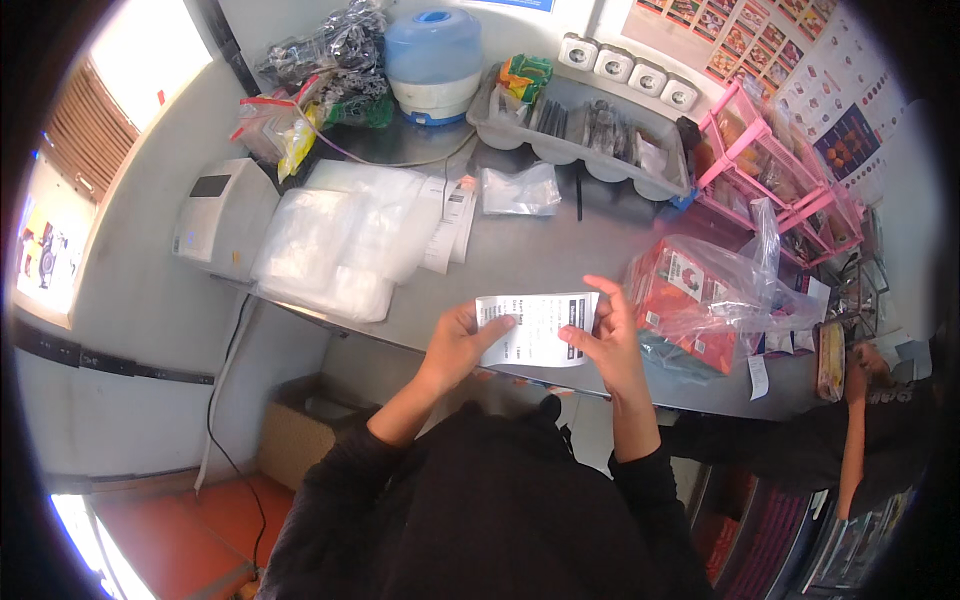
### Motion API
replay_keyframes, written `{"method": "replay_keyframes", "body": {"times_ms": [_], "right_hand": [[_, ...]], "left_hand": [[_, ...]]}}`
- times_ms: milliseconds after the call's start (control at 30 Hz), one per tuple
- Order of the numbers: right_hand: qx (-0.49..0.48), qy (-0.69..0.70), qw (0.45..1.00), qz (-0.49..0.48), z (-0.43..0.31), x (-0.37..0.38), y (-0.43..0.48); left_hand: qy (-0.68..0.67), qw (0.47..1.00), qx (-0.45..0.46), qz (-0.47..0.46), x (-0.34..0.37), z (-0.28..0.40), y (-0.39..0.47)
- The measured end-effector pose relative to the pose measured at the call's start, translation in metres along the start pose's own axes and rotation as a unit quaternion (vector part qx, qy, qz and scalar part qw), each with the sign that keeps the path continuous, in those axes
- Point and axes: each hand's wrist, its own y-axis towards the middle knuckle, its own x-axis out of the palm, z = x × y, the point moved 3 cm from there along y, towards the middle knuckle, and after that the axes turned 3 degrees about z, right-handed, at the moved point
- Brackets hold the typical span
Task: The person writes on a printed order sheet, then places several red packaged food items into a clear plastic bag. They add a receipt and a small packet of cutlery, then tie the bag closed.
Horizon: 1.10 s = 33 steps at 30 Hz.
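Observation:
A printed paper receipt (536, 330) is stretched sideways between my two hands, above the front edge of the metal counter. My left hand (465, 337) pinches its left end, thumb on top. At its right end my right hand (607, 334) grips with the thumb, while the index finger points up and away. Just right of that hand stand red printed boxes (682, 300) inside a clear plastic bag (757, 262). Stacks of clear plastic bags (337, 240) lie to the left, with more paper slips (450, 225) beside them.
A white receipt printer (225, 217) stands at the counter's left end. Along the back are a blue-lidded container (433, 67), a grey cutlery tray (585, 142) and pink basket racks (780, 172). Another person's arm (853, 435) is at the far right. A cardboard box (300, 435) sits below.

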Motion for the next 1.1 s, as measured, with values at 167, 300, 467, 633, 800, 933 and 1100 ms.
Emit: {"method": "replay_keyframes", "body": {"times_ms": [167, 300, 467, 633, 800, 933, 1100], "right_hand": [[0.088, 0.007, 0.996, 0.028, 0.008, -0.016, -0.008], [0.078, -0.015, 0.996, 0.050, 0.008, -0.024, -0.010], [0.048, -0.031, 0.996, 0.075, 0.012, -0.050, -0.010], [0.054, -0.174, 0.978, 0.103, -0.005, -0.099, -0.033], [-0.014, -0.164, 0.949, 0.268, -0.066, -0.183, -0.101], [-0.132, -0.207, 0.921, 0.303, -0.096, -0.243, -0.154], [-0.210, -0.241, 0.886, 0.335, -0.117, -0.276, -0.178]], "left_hand": [[-0.004, 1.000, 0.014, 0.021, 0.008, 0.009, -0.002], [0.019, 0.999, 0.006, 0.028, 0.014, 0.012, 0.004], [0.021, 0.999, 0.016, 0.032, 0.025, 0.009, 0.014], [0.104, 0.983, -0.049, -0.146, 0.068, 0.017, 0.026], [0.182, 0.949, 0.191, -0.172, 0.172, 0.047, 0.062], [0.343, 0.758, 0.539, -0.127, 0.300, 0.051, 0.075], [0.168, 0.867, 0.460, -0.087, 0.294, 0.102, 0.104]]}}
